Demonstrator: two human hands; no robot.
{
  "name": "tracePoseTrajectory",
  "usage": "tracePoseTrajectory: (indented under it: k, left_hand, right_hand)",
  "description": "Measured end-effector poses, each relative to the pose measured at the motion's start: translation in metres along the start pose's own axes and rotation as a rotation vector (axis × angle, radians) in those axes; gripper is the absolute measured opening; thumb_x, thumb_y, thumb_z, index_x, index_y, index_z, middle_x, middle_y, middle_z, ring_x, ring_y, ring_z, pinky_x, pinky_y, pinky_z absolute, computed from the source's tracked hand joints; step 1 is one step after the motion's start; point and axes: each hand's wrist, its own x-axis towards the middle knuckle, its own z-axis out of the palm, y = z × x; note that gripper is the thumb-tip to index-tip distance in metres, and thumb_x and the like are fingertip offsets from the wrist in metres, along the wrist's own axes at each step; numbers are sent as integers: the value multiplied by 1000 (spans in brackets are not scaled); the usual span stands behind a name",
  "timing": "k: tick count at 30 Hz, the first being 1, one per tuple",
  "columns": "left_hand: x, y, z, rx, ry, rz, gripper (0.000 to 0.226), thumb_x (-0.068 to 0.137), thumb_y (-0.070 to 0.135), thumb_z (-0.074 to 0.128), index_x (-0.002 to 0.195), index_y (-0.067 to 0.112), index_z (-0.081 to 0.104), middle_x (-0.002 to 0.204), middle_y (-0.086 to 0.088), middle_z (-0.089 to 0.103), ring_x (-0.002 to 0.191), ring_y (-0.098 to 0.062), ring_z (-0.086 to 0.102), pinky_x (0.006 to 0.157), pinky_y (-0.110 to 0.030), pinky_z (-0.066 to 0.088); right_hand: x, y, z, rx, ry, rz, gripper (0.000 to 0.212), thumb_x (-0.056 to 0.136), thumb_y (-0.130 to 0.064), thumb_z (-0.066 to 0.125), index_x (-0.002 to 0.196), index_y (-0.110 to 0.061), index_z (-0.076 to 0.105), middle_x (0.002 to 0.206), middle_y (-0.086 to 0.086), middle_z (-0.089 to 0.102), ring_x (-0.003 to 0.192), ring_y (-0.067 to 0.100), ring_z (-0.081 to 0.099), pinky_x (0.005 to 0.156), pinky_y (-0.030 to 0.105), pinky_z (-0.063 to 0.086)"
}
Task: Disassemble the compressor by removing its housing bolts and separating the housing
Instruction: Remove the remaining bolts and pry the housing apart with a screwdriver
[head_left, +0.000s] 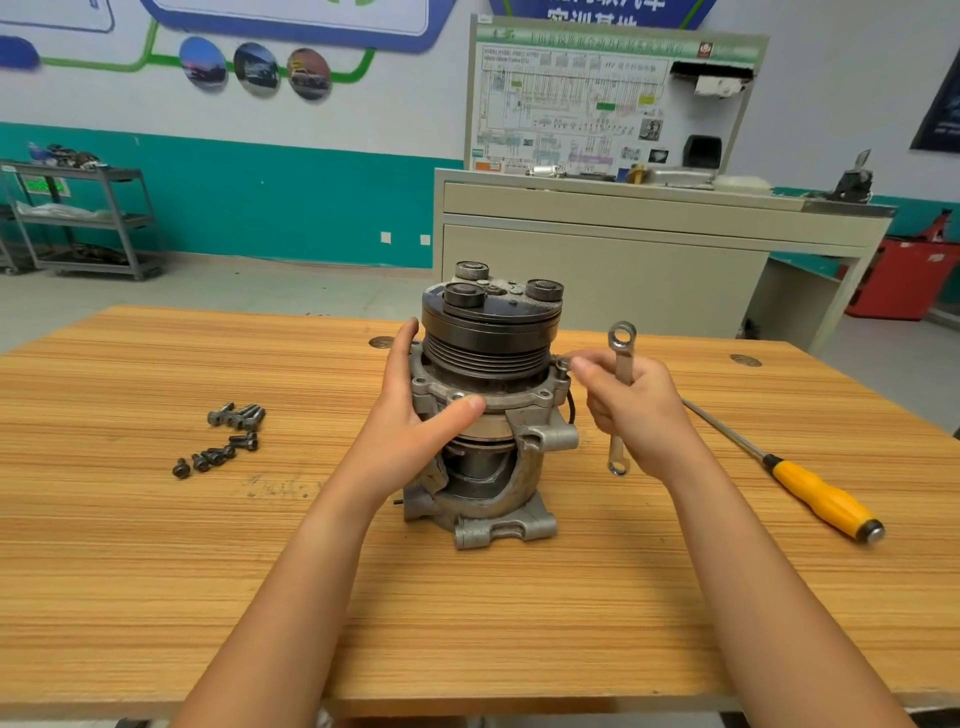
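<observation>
Desk (467, 623), wood-grain top, both forearms reaching in from the near edge. Compressor (488, 338) stands upright at the desk's centre, pulley end up, cast mounting ears at its foot toward the viewer. Left grip (415, 415) clasps the housing from its left side: thumb laid across the front flange, fingers wrapped round the far side below the pulley. Right grip (639, 415), just right of the compressor, is curled round a wrench (622, 338) held upright, ring end above the fist and the other end below; forefinger and thumb tips reach a bolt (561, 366) at the flange's right ear, contact too small to tell. Loose bolts (228, 436) lie clustered well to the left. Yellow-handled screwdriver (821, 501) lies aslant at the right. Beyond the desk: a beige cabinet (597, 260) carrying a wiring-diagram board (613, 104); a metal cart (104, 223) by the teal wall, far left.
</observation>
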Motion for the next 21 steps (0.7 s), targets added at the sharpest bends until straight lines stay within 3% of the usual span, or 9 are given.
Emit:
tracePoseTrajectory:
  k: [3,7,9,12,16,19,21]
  left_hand:
    - [1,-1,0,-1,2,8,104,64,61,72,142,51,4,143,22,25,129,-3,31,92,-15,33]
    - [1,-2,0,4,9,12,99,66,52,69,142,51,5,148,19,23,134,-7,31,106,-30,34]
    - [1,-2,0,2,8,8,100,66,55,71,141,52,5,144,24,24,131,-4,31,99,-21,35]
    - [0,1,-1,0,6,2,105,59,64,71,140,54,4,133,29,25,125,1,31,87,-10,32]
    - [1,-1,-1,19,15,-4,102,63,56,70,141,52,4,135,26,24,128,-1,29,100,-24,30]
    - [1,-1,0,20,13,-2,100,65,52,68,141,52,4,136,27,23,129,-2,30,103,-27,31]
    - [1,-1,0,20,13,1,99,65,52,68,141,52,5,134,28,23,128,0,29,101,-24,31]
  right_hand:
    - [-2,0,-1,-75,19,-26,5,85,-24,62,89,-23,64,45,-8,35,40,4,31,40,11,29]
    - [-3,2,7,-174,141,-96,12,77,-22,72,74,-22,60,44,-14,35,41,0,29,42,12,27]
    - [-3,-1,7,-183,145,-93,9,80,-19,70,75,-20,62,46,-13,37,41,-1,32,44,10,31]
    - [-3,-3,4,-105,60,-40,5,86,-13,62,85,-17,66,46,-12,44,41,-3,38,44,9,32]
    - [-5,1,8,-9,16,16,19,89,-16,57,108,-14,61,42,-13,42,37,-1,35,39,11,29]
    - [-6,3,16,-157,174,-86,23,78,-27,70,95,-19,59,54,-14,46,41,-2,36,43,8,32]
    - [-5,4,16,-187,217,-131,15,77,-26,71,85,-20,60,51,-14,41,42,-2,34,43,9,30]
